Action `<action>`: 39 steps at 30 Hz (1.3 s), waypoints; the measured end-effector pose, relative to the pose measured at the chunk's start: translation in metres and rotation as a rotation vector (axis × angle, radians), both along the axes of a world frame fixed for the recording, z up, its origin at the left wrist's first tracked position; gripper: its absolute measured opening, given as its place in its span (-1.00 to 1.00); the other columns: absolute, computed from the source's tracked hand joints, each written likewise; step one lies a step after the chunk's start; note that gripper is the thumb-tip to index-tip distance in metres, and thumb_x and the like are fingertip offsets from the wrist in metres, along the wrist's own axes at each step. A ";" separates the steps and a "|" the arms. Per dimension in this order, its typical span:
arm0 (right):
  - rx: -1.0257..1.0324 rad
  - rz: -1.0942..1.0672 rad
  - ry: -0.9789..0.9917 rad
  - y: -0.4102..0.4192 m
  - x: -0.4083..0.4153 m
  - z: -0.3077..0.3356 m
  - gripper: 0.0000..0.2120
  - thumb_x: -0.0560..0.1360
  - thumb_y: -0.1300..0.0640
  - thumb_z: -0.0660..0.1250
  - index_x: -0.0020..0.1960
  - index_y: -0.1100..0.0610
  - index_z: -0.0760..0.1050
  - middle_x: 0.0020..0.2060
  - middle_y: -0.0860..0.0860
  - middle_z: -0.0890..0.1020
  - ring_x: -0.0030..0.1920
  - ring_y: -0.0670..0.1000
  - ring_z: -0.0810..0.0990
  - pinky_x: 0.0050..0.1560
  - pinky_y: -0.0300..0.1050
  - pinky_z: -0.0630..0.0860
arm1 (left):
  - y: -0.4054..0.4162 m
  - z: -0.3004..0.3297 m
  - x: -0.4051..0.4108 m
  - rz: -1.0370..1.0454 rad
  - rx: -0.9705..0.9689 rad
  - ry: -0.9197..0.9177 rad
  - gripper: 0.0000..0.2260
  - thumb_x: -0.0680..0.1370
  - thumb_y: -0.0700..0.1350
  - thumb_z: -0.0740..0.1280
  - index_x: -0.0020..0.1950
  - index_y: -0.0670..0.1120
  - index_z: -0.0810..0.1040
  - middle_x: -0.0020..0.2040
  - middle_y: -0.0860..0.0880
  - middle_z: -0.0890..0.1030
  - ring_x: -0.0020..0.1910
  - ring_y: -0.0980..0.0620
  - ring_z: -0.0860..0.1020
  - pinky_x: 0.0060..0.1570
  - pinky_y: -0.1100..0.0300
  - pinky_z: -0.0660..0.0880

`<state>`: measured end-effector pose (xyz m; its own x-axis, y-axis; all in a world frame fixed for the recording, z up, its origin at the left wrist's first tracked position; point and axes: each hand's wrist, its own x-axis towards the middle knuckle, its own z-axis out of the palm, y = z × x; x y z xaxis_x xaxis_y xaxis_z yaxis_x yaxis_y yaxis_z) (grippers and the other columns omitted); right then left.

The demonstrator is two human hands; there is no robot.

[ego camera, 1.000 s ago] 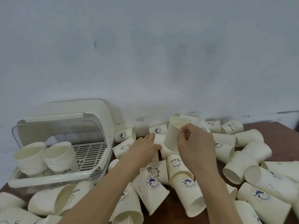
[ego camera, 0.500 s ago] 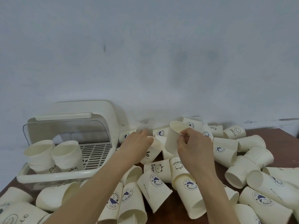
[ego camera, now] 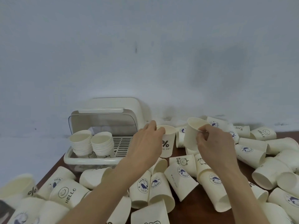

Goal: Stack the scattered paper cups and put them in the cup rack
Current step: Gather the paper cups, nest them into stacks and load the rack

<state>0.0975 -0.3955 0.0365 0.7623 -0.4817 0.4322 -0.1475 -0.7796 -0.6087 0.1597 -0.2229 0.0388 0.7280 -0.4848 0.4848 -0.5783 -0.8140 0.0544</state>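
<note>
- left hand wrapped round an upright cream paper cup, fingers curled over its rim; black "%" mark and "ce day" lettering readable on its side.
- right hand pinching a plain cup at the rim, thumb inside, cup tilted with mouth up and toward the left; held above the pile, just beside the "%" cup.
- scattered paper cups lying on their sides across the brown desk, from near left corner to right edge; cream, thin rolled rims, prints of a blue whale badge, a bear face, "hello" with a smiley.
- cup rack near the far left corner of the desk against the wall: cream tray, slatted floor, clear lid tipped open.
- two stacks of nested cups standing upright side by side at the rack's left end, rims up, touching each other.
</note>
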 end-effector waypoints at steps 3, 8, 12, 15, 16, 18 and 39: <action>-0.020 0.009 0.015 0.007 -0.002 0.000 -0.81 0.52 0.12 0.18 0.01 0.03 0.57 -0.20 0.01 0.65 -0.11 0.12 0.57 -0.08 -0.03 0.47 | 0.015 0.003 -0.008 0.017 -0.041 0.008 -0.81 0.64 -0.10 0.12 0.18 -0.02 0.48 0.01 0.01 0.40 -0.08 0.02 0.45 -0.18 0.15 0.42; -0.082 0.088 0.007 0.029 -0.008 0.005 -0.84 0.54 0.14 0.22 -0.03 0.06 0.58 -0.36 -0.03 0.60 -0.22 0.05 0.55 -0.09 0.01 0.49 | 0.045 0.010 -0.014 0.018 -0.099 0.011 -0.80 0.65 -0.04 0.10 0.10 -0.03 0.50 -0.08 0.04 0.37 -0.17 0.04 0.42 -0.23 0.13 0.45; -0.059 0.164 -0.024 0.052 -0.018 0.008 -0.88 0.52 0.17 0.28 -0.07 0.04 0.60 -0.38 -0.11 0.61 -0.28 -0.11 0.57 -0.05 -0.06 0.48 | 0.071 0.012 -0.018 0.012 -0.117 0.035 -0.78 0.65 -0.05 0.09 0.09 -0.04 0.51 -0.10 0.03 0.36 -0.20 0.04 0.40 -0.24 0.11 0.46; 0.019 0.221 -0.032 0.074 -0.024 0.009 -0.89 0.51 0.19 0.32 -0.08 0.02 0.60 -0.34 -0.15 0.64 -0.23 -0.22 0.56 -0.21 -0.39 0.42 | 0.089 0.013 -0.021 0.009 -0.133 0.046 -0.79 0.66 -0.05 0.10 0.10 -0.05 0.50 -0.07 0.03 0.38 -0.18 0.04 0.41 -0.21 0.09 0.49; 0.011 0.236 -0.030 0.080 -0.025 0.008 -0.88 0.50 0.19 0.33 -0.09 0.02 0.61 -0.35 -0.15 0.63 -0.23 -0.23 0.55 -0.26 -0.41 0.40 | 0.096 0.013 -0.021 0.011 -0.143 0.052 -0.79 0.66 -0.05 0.10 0.10 -0.04 0.50 -0.06 0.03 0.38 -0.17 0.04 0.41 -0.20 0.09 0.50; -0.009 0.262 -0.038 0.093 -0.025 0.010 -0.88 0.50 0.20 0.33 -0.12 0.02 0.61 -0.39 -0.14 0.62 -0.30 -0.20 0.56 -0.27 -0.38 0.42 | 0.108 0.015 -0.023 0.011 -0.157 0.064 -0.79 0.66 -0.04 0.10 0.11 -0.04 0.50 -0.06 0.03 0.39 -0.15 0.04 0.42 -0.18 0.08 0.52; -0.197 0.398 -0.051 0.239 0.081 0.020 -0.78 0.60 0.13 0.15 0.10 0.11 0.55 -0.20 0.04 0.65 -0.16 0.06 0.58 -0.09 0.03 0.52 | 0.224 0.013 -0.055 0.256 -0.188 0.197 -0.78 0.65 -0.06 0.06 0.03 -0.01 0.49 -0.02 0.04 0.56 -0.07 -0.07 0.54 -0.21 0.11 0.34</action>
<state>0.1786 -0.1564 0.0569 0.8472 -0.0598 0.5280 0.2136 -0.8714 -0.4415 0.1047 0.0011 0.0517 0.9020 -0.1913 0.3869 -0.3214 -0.8961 0.3062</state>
